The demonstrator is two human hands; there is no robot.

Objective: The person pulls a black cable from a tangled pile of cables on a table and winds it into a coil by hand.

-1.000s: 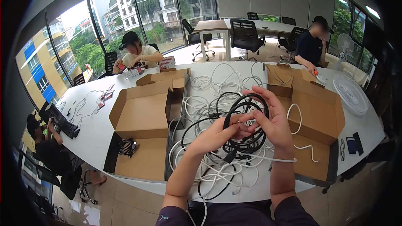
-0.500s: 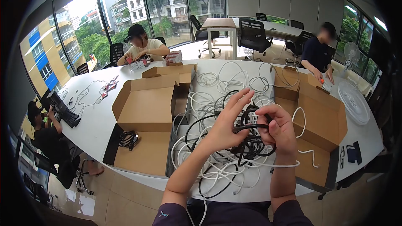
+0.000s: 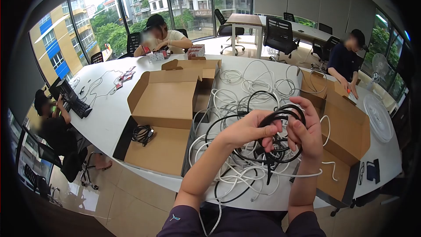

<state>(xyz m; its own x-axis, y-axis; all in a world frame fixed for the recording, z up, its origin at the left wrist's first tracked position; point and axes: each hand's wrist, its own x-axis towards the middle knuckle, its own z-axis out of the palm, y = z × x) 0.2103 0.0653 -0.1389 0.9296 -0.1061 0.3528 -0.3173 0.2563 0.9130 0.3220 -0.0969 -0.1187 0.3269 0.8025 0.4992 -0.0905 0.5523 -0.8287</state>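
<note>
My left hand [image 3: 255, 128] and my right hand [image 3: 308, 128] are both closed on a looped black cable [image 3: 285, 113], held above the middle of the table. Its coils pass between the two hands, and some fingers are hidden behind them. Below lies a tangle of white cables [image 3: 232, 171] with more black cable [image 3: 209, 129] running through it. In the open cardboard box [image 3: 164, 153] on the left sits a coiled black cable [image 3: 142, 135]. Another open cardboard box [image 3: 335, 149] stands right of my hands, with a white cable end lying over it.
Three people sit around the white table [image 3: 103, 123]: one at the far side [image 3: 169, 39], one at the left [image 3: 55, 127] with a keyboard [image 3: 74, 101], one at the right [image 3: 346, 61]. A clear plastic lid [image 3: 379, 118], glasses [image 3: 361, 173] and a dark case [image 3: 373, 171] lie at right.
My left hand has gone from spread fingers to gripping the black cable, which now forms rounder loops between both hands. The view has shifted slightly, moving the scene rightward.
</note>
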